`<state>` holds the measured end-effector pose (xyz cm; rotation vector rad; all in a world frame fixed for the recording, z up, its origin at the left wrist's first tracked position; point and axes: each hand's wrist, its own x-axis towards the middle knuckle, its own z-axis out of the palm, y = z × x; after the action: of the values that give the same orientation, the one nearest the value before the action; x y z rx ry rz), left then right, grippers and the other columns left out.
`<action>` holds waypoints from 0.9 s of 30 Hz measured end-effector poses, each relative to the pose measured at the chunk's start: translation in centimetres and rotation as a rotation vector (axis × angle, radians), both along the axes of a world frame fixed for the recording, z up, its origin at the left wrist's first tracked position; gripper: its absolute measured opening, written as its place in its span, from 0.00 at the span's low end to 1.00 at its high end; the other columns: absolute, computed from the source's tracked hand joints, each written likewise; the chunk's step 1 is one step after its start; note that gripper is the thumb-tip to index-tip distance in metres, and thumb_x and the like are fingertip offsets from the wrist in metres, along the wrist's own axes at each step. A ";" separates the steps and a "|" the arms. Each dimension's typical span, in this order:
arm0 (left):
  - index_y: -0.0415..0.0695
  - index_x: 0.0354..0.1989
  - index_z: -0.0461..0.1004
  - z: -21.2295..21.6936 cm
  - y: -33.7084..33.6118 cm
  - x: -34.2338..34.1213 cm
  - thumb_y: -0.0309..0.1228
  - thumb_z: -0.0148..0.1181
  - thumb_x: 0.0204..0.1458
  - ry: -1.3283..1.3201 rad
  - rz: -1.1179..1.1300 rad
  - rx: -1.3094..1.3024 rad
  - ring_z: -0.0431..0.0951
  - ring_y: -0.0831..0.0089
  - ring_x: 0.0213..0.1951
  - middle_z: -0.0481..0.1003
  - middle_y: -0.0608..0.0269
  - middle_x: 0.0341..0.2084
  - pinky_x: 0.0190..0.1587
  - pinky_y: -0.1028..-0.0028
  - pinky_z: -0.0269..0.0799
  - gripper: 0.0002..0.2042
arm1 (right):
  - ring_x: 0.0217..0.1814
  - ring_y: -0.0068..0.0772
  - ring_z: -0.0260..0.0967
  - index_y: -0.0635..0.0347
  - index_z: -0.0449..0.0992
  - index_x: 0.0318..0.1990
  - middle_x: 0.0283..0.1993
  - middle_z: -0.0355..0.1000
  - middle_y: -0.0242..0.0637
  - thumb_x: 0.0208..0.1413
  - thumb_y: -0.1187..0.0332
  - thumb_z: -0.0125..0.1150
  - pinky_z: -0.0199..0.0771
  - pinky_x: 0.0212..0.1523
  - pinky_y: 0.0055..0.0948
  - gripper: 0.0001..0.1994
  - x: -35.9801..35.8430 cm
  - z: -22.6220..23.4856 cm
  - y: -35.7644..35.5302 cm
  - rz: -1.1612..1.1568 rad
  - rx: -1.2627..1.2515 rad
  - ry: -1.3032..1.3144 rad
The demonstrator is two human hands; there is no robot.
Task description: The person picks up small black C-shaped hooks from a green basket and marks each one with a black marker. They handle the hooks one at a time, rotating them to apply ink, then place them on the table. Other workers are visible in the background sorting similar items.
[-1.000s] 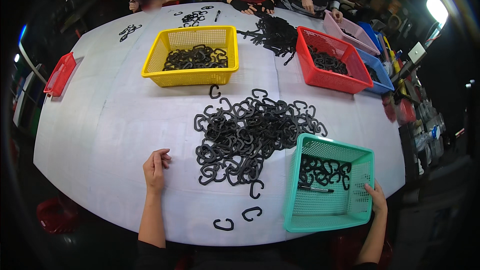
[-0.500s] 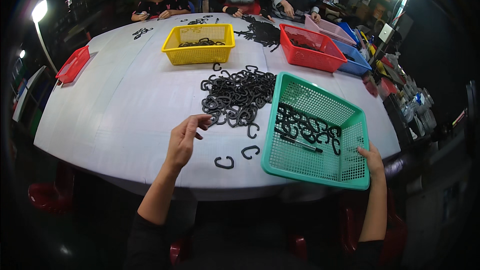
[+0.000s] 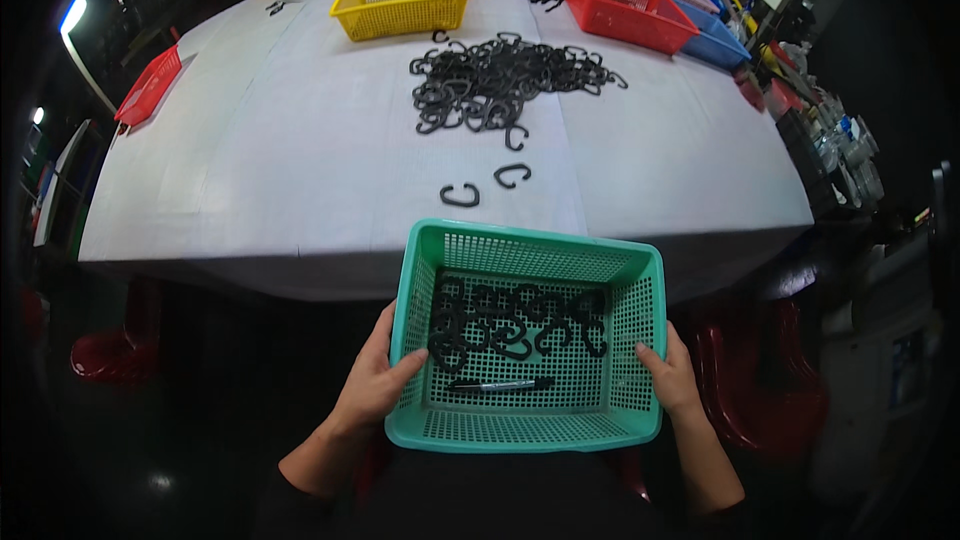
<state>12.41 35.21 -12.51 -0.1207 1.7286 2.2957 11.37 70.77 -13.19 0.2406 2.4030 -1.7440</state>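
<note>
A green plastic basket [image 3: 530, 237] with mesh walls is held off the table, in front of its near edge. My left hand [image 3: 375, 380] grips its left side, thumb over the rim; my right hand [image 3: 672, 375] grips the right side the same way. Several black C-shaped plastic pieces [image 3: 512, 342] lie in the basket, along with a black marker pen [image 3: 500, 386]. Beyond it, a big pile of the same black C-shaped pieces [image 3: 490, 85] covers the middle of the table. A few loose C-shaped pieces [image 3: 460, 196] lie nearer the edge.
On the white-covered table [image 3: 270, 170] stand a yellow basket [image 3: 402, 15], a red basket [image 3: 630, 20] and a blue basket [image 3: 712, 35]. A smaller red basket [image 3: 150, 87] sits at the left edge. Red chairs [image 3: 760, 380] stand below. Other people's hands show at the far side.
The green basket has moved left and toward me, off the table's edge. My left hand has left the pile's side and taken hold of the basket; my right hand kept its hold. The view tilted down.
</note>
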 end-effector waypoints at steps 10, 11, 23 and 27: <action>0.36 0.65 0.50 -7.0 -0.6 1.8 0.16 0.45 0.45 -0.051 0.088 -0.067 0.68 0.69 0.54 0.66 0.53 0.53 0.58 0.70 0.61 0.33 | 0.45 0.36 0.72 0.69 0.69 0.48 0.44 0.74 0.45 0.53 0.73 0.52 0.69 0.48 0.33 0.15 -2.3 -6.2 -1.1 0.073 0.133 -0.072; 0.36 0.65 0.50 -7.2 -0.5 1.7 0.16 0.46 0.46 -0.028 0.090 -0.073 0.68 0.69 0.54 0.66 0.53 0.53 0.58 0.70 0.61 0.33 | 0.46 0.37 0.72 0.69 0.69 0.49 0.44 0.74 0.45 0.53 0.73 0.52 0.69 0.48 0.33 0.15 -2.3 -6.5 -1.0 0.075 0.146 -0.037; 0.38 0.64 0.54 -6.5 -1.2 4.1 0.16 0.47 0.46 0.051 0.269 -0.218 0.67 0.68 0.57 0.66 0.53 0.54 0.59 0.70 0.60 0.31 | 0.43 0.46 0.74 0.68 0.66 0.50 0.41 0.75 0.50 0.53 0.74 0.52 0.70 0.46 0.37 0.16 -1.4 -4.6 -2.8 0.107 0.180 0.204; 0.38 0.64 0.54 -9.5 -1.9 3.4 0.16 0.47 0.47 0.071 0.309 -0.250 0.68 0.70 0.55 0.67 0.53 0.54 0.59 0.71 0.61 0.31 | 0.43 0.49 0.74 0.68 0.65 0.50 0.40 0.74 0.52 0.54 0.73 0.50 0.70 0.46 0.38 0.15 -2.6 -6.8 -3.8 0.115 0.233 0.172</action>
<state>15.79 33.35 -22.04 -0.3836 2.1618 2.2976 8.76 66.93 -19.95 -0.0213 2.6840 -1.4913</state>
